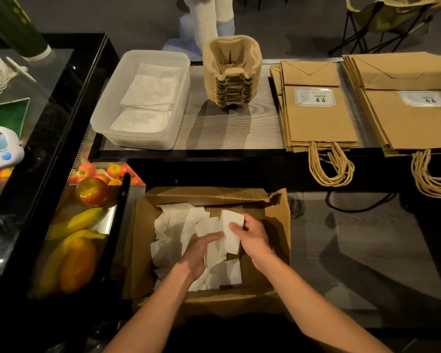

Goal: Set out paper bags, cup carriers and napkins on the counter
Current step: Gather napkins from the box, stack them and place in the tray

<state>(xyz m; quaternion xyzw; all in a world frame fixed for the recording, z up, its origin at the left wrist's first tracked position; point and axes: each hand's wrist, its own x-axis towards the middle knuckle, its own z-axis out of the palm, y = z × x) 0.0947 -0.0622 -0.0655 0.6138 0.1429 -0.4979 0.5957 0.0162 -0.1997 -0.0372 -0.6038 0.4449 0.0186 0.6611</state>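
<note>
The loose napkins [178, 225] are lying in a disordered heap inside an open cardboard box [209, 197], which is sitting below and in front of the counter [229, 128], so this part of the task is not yet done. The right hand [252, 235] is pinching one white napkin [232, 225] by its edge between thumb and fingers, a narrow grip closed on that single sheet, apparently to separate it from the pile. The left hand [196, 250] is lying across the sheets with fingers fairly straight, its grip slack and enclosing nothing, in my judgement steadying or gathering the heap while the other hand is sorting. The box flaps are standing folded back, giving both arms access from above. On the counter beyond, a clear plastic tub [107, 115] is holding flattened napkins [153, 90] in neat overlapping piles, evidently the receiving point for the sheets being sorted. Just to its right, cup carriers [232, 72] are standing nested in one stack, which is keeping them compact and easy to lift off singly. Further right, two stacks of paper bags [318, 123] [407, 118] are lying flat with their handles hanging over the near edge, convenient for grabbing. Fruit [92, 191] is sitting in a case to the left, and a timer [0, 149] is resting at the far left.
</note>
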